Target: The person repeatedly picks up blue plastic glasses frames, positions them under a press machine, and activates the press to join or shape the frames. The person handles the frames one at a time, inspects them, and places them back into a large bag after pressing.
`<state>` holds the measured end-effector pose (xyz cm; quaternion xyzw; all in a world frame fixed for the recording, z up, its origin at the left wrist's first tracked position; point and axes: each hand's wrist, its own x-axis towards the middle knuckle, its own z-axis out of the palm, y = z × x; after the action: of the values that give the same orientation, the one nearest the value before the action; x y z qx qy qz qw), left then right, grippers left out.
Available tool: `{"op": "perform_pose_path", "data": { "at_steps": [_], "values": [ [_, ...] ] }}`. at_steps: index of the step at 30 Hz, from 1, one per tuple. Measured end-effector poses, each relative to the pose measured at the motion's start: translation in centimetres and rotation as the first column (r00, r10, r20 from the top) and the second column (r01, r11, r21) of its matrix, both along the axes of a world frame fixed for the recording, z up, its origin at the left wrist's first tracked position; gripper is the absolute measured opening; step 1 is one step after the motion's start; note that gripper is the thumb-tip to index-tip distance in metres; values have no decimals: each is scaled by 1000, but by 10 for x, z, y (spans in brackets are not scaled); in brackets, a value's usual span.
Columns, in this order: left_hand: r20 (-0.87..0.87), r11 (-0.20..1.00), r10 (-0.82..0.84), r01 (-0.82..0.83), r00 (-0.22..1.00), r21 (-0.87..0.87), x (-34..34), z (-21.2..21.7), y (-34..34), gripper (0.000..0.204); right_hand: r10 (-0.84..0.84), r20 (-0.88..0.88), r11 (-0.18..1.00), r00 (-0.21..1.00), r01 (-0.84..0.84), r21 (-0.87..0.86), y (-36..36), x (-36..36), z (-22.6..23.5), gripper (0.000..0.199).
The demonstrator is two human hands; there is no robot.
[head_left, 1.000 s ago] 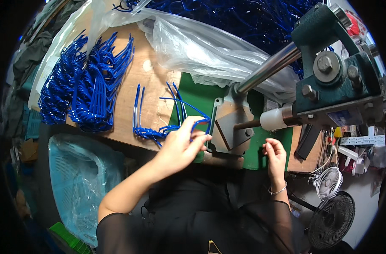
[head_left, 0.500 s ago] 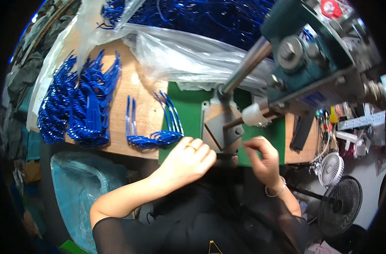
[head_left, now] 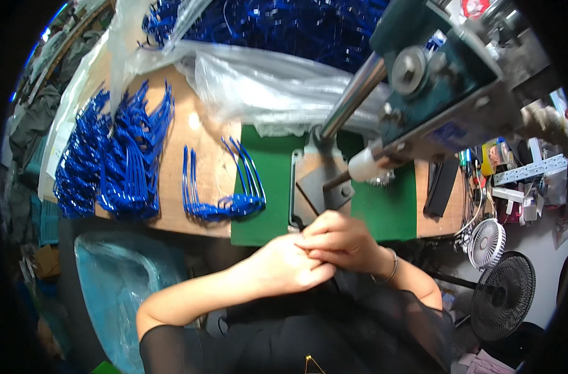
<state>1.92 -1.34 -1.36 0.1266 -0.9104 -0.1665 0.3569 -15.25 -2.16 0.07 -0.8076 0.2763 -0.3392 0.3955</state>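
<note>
My left hand [head_left: 281, 267] and my right hand [head_left: 341, 244] meet in front of the hand press [head_left: 436, 100], near the table's front edge. The fingers of both are bent and pressed together; whatever lies between them is hidden. Just beyond my hands is the press's metal base [head_left: 321, 181], with a diagonal slot, and above it a rod with a white collar [head_left: 362, 165]. To the left of the base lies a small group of glossy blue looped straps [head_left: 225, 206], apart from my hands. A larger pile of blue straps [head_left: 119, 162] lies farther left.
A green mat [head_left: 387, 209] lies under the press. Clear plastic sheeting [head_left: 259, 87] and a mass of blue straps [head_left: 284, 28] fill the back. A light-blue plastic-lined tub [head_left: 119, 293] stands below the table at left. Two fans, white [head_left: 487, 244] and black [head_left: 503, 296], stand at right.
My left hand has moved right and nearer to me, away from the small strap group. My right hand has moved left to meet it. The view has shifted slightly.
</note>
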Motion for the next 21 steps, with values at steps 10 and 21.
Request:
{"op": "perform_pose_path", "data": {
  "at_steps": [10, 21],
  "values": [
    [66, 937, 348, -348, 935, -17, 38, 31, -77, 14, -735, -69, 621, 675, 710, 332, 18, -84, -21, 21],
    [-414, 641, 754, -708, 510, 296, 25, 43, -266, 16, -863, -174, 505, 475, 793, -340, 18, -86, -81, 4]
  ]
}}
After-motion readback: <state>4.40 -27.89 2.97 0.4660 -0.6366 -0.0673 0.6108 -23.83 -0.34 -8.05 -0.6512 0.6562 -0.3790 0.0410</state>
